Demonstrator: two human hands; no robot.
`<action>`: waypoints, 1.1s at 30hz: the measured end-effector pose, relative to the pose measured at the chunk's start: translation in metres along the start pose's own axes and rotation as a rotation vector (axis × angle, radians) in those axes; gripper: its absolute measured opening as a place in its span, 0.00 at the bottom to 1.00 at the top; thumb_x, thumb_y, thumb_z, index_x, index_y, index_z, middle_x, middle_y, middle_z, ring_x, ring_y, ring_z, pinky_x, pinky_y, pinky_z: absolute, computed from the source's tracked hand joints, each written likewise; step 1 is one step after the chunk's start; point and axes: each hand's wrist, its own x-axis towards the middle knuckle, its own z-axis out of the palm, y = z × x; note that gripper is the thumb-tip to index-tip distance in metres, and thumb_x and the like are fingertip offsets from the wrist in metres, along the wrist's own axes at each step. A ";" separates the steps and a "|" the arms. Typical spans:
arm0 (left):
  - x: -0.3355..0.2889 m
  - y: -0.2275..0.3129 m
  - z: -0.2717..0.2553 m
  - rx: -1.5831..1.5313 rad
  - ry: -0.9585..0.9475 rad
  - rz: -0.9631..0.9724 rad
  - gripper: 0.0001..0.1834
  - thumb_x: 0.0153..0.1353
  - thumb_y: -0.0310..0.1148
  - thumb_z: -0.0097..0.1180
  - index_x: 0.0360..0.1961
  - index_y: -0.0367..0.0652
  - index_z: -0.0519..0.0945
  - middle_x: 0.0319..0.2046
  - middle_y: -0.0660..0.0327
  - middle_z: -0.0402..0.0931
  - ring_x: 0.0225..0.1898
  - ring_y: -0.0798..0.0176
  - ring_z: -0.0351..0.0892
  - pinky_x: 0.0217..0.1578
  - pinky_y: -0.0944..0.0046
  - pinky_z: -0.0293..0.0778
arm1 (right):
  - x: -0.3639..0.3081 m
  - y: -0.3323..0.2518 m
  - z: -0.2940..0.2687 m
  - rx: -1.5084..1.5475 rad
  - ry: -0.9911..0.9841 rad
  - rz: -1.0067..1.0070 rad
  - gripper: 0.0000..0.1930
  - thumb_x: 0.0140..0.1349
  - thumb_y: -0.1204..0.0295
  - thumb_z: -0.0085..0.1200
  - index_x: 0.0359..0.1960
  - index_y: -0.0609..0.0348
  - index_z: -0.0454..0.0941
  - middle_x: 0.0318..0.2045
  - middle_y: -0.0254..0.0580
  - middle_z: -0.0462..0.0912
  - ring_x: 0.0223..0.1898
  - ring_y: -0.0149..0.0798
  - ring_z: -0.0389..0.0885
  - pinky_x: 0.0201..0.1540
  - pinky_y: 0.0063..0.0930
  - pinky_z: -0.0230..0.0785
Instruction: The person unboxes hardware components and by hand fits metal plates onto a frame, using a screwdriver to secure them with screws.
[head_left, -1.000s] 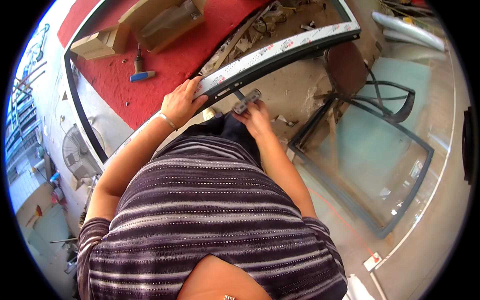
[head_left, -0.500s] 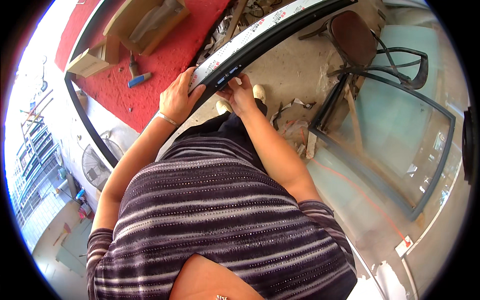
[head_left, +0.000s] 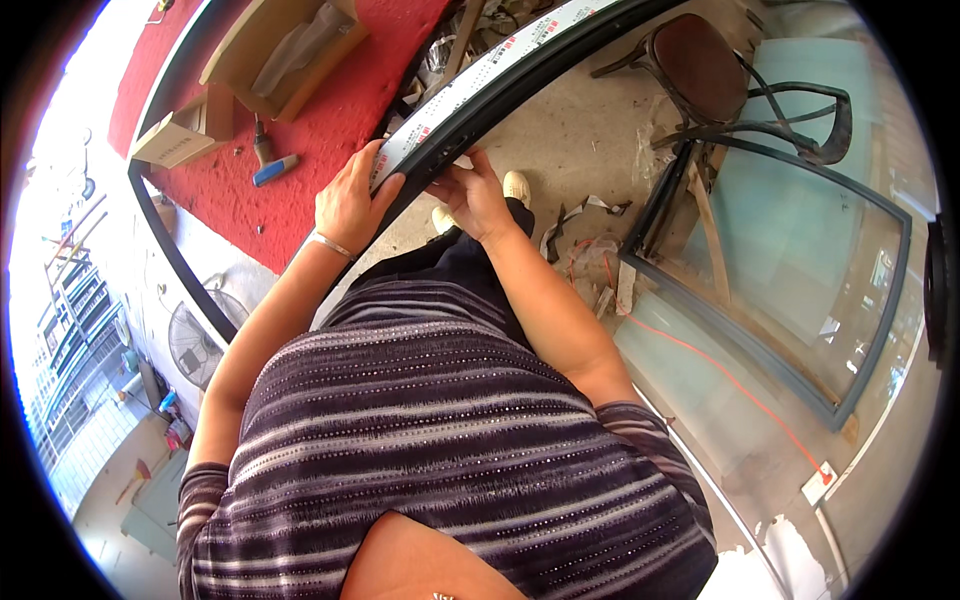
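Note:
A long black window frame [head_left: 520, 75], its upper face covered in white printed protective film, runs from in front of me to the far right. My left hand [head_left: 345, 205] is closed over its near side, thumb on the black edge and fingers on the film. Just to the right, my right hand [head_left: 475, 200] is raised close under the frame's black side. Its fingers are bent together, with a small whitish bit showing at their tips. I cannot make out what that is, and the frame partly hides those fingertips.
On the red-covered table [head_left: 330, 160] lie a blue-headed tool [head_left: 272, 168] and open cardboard boxes [head_left: 285, 60]. To the right, a brown-seated chair [head_left: 700, 70] stands by a grey framed pane [head_left: 870, 330]. An orange cord [head_left: 735, 380] and scraps [head_left: 585, 208] lie on the floor.
A shiny metal piece seen in the frame's black side no longer shows. My right hand has shifted slightly left and down, its fingers more closed. My left hand keeps its hold.

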 end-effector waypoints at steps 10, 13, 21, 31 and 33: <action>0.001 0.000 -0.001 -0.034 -0.006 -0.005 0.29 0.62 0.49 0.53 0.60 0.46 0.67 0.49 0.50 0.76 0.49 0.47 0.77 0.45 0.52 0.74 | -0.002 -0.005 0.004 0.053 -0.001 0.048 0.11 0.68 0.72 0.46 0.50 0.48 0.64 0.44 0.48 0.78 0.47 0.47 0.80 0.50 0.47 0.75; 0.003 0.001 -0.003 -0.071 -0.010 -0.002 0.29 0.61 0.47 0.54 0.60 0.44 0.68 0.49 0.50 0.76 0.50 0.46 0.77 0.46 0.53 0.73 | 0.001 -0.005 0.002 0.059 -0.033 0.032 0.12 0.68 0.72 0.48 0.51 0.47 0.62 0.45 0.48 0.77 0.46 0.46 0.80 0.51 0.47 0.75; -0.026 0.021 -0.011 -0.501 0.248 0.723 0.14 0.43 0.14 0.54 0.33 0.39 0.74 0.29 0.53 0.75 0.29 0.53 0.76 0.30 0.58 0.73 | 0.007 -0.008 0.002 -0.074 0.032 0.103 0.21 0.71 0.75 0.42 0.62 0.42 0.55 0.49 0.44 0.74 0.47 0.46 0.79 0.52 0.50 0.75; -0.043 0.030 0.110 -1.971 -0.092 -0.764 0.22 0.61 0.42 0.61 0.55 0.51 0.74 0.55 0.61 0.71 0.53 0.63 0.71 0.54 0.53 0.64 | 0.009 -0.036 0.001 -0.406 -0.003 0.379 0.21 0.70 0.74 0.43 0.62 0.44 0.53 0.51 0.46 0.72 0.46 0.47 0.80 0.51 0.48 0.75; -0.036 0.037 0.128 -2.139 0.059 -0.767 0.17 0.62 0.41 0.60 0.51 0.51 0.76 0.51 0.62 0.74 0.51 0.64 0.72 0.54 0.54 0.65 | 0.013 -0.039 -0.007 -0.478 -0.015 0.440 0.22 0.70 0.74 0.44 0.61 0.44 0.53 0.51 0.46 0.73 0.46 0.47 0.80 0.51 0.47 0.75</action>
